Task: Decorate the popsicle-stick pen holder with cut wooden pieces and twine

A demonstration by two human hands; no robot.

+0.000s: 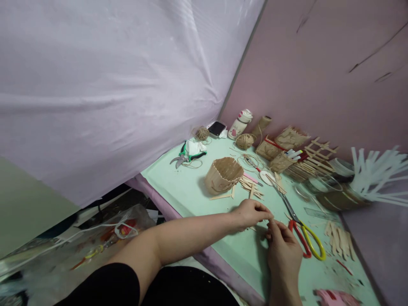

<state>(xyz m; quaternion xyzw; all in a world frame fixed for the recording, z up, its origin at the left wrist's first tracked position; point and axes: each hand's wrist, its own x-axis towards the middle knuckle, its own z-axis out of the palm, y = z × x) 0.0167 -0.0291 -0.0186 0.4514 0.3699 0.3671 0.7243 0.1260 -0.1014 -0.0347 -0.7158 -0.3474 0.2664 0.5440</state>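
Over the front part of the pale green table, my left hand [251, 213] and my right hand [283, 243] meet at the fingertips. Both are closed in a pinch, and whatever lies between the fingers is too small to make out. A round wooden-stick cup [221, 178] stands beyond my left hand. Thin wooden pieces [251, 187] lie in a loose pile just right of the cup. Large scissors [298, 221] with red and yellow handles rest just right of my right hand.
Pruning shears [188, 156] lie at the back left. Farther back are a phone [217, 128], a bottle [239, 124] and twine balls [245, 141]. White strips [376, 174] stand at the right, above wooden spoons [340, 240]. A pink tool [336, 297] lies at the lower right.
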